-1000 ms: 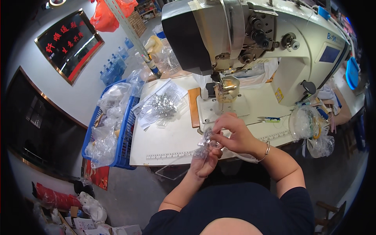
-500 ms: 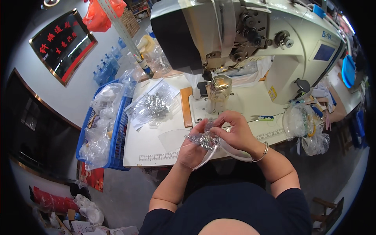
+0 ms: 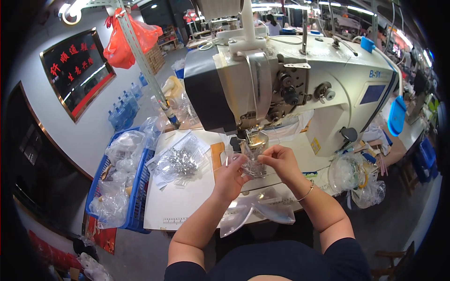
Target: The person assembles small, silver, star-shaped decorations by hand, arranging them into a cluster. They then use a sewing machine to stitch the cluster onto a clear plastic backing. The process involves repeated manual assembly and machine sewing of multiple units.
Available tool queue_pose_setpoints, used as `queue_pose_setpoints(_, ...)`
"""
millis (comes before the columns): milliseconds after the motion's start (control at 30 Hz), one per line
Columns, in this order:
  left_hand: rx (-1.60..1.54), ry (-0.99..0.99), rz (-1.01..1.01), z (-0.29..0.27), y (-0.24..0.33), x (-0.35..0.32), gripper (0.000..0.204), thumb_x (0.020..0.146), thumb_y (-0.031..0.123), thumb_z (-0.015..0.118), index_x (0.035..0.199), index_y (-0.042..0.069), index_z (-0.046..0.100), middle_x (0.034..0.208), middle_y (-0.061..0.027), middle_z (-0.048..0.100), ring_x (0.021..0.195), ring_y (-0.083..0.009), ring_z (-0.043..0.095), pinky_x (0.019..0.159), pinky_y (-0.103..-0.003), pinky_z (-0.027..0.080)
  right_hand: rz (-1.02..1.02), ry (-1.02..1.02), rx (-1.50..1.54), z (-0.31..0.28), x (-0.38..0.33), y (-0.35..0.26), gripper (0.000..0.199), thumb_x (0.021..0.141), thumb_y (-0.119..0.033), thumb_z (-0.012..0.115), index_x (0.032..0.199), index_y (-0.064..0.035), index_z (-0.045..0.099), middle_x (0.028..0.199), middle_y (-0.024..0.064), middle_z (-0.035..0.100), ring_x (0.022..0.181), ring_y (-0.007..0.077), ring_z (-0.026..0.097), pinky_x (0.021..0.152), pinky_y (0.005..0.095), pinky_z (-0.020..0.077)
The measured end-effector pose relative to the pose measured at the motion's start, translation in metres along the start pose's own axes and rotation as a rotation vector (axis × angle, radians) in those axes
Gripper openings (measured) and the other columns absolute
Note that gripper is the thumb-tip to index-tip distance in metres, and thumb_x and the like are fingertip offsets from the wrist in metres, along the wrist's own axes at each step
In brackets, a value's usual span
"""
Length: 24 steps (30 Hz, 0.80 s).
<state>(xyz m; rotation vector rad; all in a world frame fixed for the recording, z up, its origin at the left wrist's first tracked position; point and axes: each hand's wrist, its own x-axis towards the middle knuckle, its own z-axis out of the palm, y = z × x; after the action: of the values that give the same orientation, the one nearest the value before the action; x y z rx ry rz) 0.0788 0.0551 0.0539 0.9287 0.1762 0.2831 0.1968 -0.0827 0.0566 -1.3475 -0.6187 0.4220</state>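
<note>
My left hand [image 3: 230, 179] and my right hand [image 3: 277, 160] together hold a small clear plastic piece with silver glitter [image 3: 253, 165] just under the needle area of a large white industrial sewing machine [image 3: 290, 89]. Both hands pinch the piece from either side, above the white machine table [image 3: 183, 201]. A longer clear plastic strip [image 3: 255, 213] hangs down from the table edge below my hands. A gold bangle sits on my right wrist.
A clear bag of silver pieces [image 3: 180, 161] lies on the table to the left. A blue crate [image 3: 133, 196] full of clear bags stands at the far left. More plastic bags [image 3: 358, 178] hang at the right. An orange bag [image 3: 126, 40] hangs above.
My hands have lifted the glittery piece away from my body and up to the machine's needle area. The view has moved closer to the machine.
</note>
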Motion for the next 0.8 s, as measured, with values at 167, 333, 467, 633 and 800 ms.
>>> queue_pose_setpoints(167, -0.075, -0.004, -0.149, 0.009, 0.021, 0.010, 0.022, 0.094, 0.018, 0.042, 0.112, 0.008, 0.049, 0.107, -0.0081, 0.057, 0.097, -0.0233, 0.059, 0.083, -0.044, 0.050, 0.454, -0.110, 0.356, -0.009, 0.004, -0.007, 0.017, 0.077, -0.023, 0.066, 0.088, -0.0109, 0.061, 0.084, 0.0007, 0.062, 0.075, 0.0117, 0.054, 0.071, 0.0272, 0.0369)
queue_pose_setpoints(333, -0.124, -0.163, -0.227, 0.002, 0.028, 0.006, 0.026, 0.093, 0.018, 0.045, 0.116, 0.007, 0.051, 0.110, -0.0072, 0.056, 0.102, -0.0235, 0.057, 0.087, -0.044, 0.048, 0.501, 0.020, 0.589, 0.000, -0.010, -0.004, 0.012, 0.078, -0.018, 0.065, 0.077, -0.0097, 0.056, 0.072, -0.0010, 0.057, 0.064, 0.0100, 0.047, 0.059, 0.0251, 0.0320)
queue_pose_setpoints(467, 0.008, -0.214, -0.146, -0.011, 0.032, 0.015, 0.029, 0.093, 0.017, 0.049, 0.119, 0.006, 0.051, 0.114, -0.0065, 0.057, 0.101, -0.0213, 0.058, 0.089, -0.040, 0.048, 0.401, 0.044, 0.545, 0.001, -0.008, -0.003, 0.014, 0.078, -0.017, 0.067, 0.078, -0.0070, 0.057, 0.074, 0.0001, 0.059, 0.066, 0.0097, 0.050, 0.061, 0.0245, 0.0345)
queue_pose_setpoints(633, 0.106, -0.145, -0.112, -0.019, 0.044, 0.033, 0.026, 0.092, 0.012, 0.051, 0.117, 0.004, 0.053, 0.108, -0.0082, 0.061, 0.095, -0.0201, 0.061, 0.087, -0.038, 0.049, 0.044, 0.116, 0.179, 0.003, 0.014, -0.010, 0.017, 0.074, -0.012, 0.073, 0.077, 0.0017, 0.062, 0.073, 0.0052, 0.063, 0.066, 0.0093, 0.056, 0.063, 0.0234, 0.0438)
queue_pose_setpoints(800, 0.197, -0.082, -0.109, -0.015, 0.059, 0.044, 0.022, 0.088, 0.007, 0.055, 0.109, 0.002, 0.056, 0.102, -0.0083, 0.063, 0.092, -0.0204, 0.063, 0.085, -0.036, 0.051, -0.097, 0.160, -0.203, 0.009, 0.028, -0.022, 0.019, 0.074, -0.016, 0.072, 0.071, 0.0001, 0.063, 0.065, 0.0058, 0.064, 0.059, 0.0101, 0.057, 0.055, 0.0251, 0.0451)
